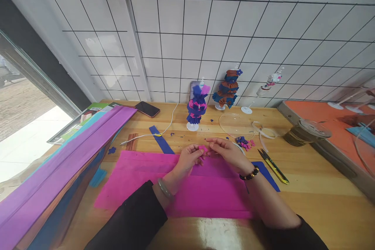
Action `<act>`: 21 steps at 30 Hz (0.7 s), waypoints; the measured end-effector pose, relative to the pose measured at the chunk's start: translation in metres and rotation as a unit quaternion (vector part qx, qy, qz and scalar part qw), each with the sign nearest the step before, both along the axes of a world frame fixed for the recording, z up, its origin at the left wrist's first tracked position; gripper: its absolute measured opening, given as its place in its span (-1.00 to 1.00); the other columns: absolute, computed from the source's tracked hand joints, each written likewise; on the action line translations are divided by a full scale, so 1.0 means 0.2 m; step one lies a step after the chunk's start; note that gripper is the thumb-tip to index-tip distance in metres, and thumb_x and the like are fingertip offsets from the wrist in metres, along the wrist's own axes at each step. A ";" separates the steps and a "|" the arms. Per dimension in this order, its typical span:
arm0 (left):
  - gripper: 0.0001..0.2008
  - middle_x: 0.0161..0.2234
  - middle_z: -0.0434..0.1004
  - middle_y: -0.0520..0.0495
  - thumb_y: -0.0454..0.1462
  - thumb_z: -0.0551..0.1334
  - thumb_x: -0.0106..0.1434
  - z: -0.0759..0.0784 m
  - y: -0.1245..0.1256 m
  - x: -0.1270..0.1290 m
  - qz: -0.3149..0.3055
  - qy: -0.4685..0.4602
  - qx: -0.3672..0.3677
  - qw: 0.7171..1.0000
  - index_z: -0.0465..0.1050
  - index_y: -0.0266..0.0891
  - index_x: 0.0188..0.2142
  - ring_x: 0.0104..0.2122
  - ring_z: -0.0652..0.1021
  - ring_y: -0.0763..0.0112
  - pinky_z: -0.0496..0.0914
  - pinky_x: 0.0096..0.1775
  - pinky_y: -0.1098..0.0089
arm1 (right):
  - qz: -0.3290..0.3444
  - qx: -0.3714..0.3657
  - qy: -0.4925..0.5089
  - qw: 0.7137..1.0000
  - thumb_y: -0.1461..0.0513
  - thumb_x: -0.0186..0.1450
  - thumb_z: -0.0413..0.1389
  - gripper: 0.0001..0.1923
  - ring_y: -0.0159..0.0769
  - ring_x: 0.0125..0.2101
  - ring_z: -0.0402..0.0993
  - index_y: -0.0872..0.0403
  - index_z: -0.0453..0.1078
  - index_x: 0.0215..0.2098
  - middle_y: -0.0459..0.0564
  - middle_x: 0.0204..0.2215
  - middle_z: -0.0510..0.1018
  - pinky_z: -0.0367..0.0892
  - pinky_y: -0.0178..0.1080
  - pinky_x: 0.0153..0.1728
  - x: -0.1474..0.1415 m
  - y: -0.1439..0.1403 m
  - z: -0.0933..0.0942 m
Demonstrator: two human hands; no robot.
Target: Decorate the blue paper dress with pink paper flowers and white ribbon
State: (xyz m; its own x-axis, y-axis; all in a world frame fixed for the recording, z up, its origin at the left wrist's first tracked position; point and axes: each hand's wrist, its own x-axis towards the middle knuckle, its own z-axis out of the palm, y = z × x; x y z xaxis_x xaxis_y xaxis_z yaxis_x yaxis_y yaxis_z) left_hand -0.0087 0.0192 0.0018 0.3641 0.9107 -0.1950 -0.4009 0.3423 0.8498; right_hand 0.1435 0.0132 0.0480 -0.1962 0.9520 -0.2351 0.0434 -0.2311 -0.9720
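My left hand [189, 159] pinches a small pink paper flower [202, 149] between thumb and fingers. Close beside it on the right is my right hand [228, 151], its thumb and forefinger pressed together; anything between them is too small to make out. Under both hands lies a large sheet of bright pink crepe paper [146, 181]. Small blue and pink paper cut-outs [245, 143] are heaped just past my right hand. To the right of that hand rest thin yellow-and-black snips [274, 166].
Doll-like figures in paper dresses [197, 106] stand along the tiled wall. Folded crepe paper [67, 164] runs down the left, near a phone [147, 109] and a white cable [143, 135]. A lidded cup [306, 132] stands right, beside an orange surface [325, 121].
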 end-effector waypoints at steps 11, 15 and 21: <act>-0.67 -0.53 0.39 0.01 -0.14 0.37 -0.11 0.01 0.00 -0.01 -0.011 -0.058 -0.031 0.998 0.39 -0.32 -0.45 -0.56 0.40 0.56 0.27 -0.51 0.50 | -0.028 0.065 -0.035 0.997 0.21 0.01 0.19 -0.57 -0.42 -0.51 0.42 0.11 0.25 -0.15 -0.16 -0.54 0.48 0.34 -0.27 -0.35 -0.04 0.01 -0.06; -0.74 -0.56 0.38 0.02 -0.17 0.35 -0.05 -0.02 0.00 -0.01 0.008 -0.076 -0.028 0.997 0.38 -0.33 -0.50 -0.57 0.39 0.58 0.25 -0.51 0.51 | -0.028 0.068 -0.043 0.996 0.16 0.02 0.19 -0.55 -0.39 -0.51 0.43 0.12 0.25 -0.15 -0.14 -0.55 0.49 0.33 -0.26 -0.37 -0.05 0.00 -0.05; -0.75 -0.58 0.38 0.01 -0.18 0.33 -0.03 -0.05 0.01 -0.01 0.011 -0.088 -0.022 0.996 0.38 -0.34 -0.52 -0.59 0.38 0.56 0.25 -0.52 0.49 | -0.041 0.080 -0.138 0.986 0.06 0.09 0.12 -0.53 -0.30 -0.45 0.46 0.15 0.28 -0.11 -0.03 -0.50 0.52 0.33 -0.25 -0.41 0.09 0.00 0.05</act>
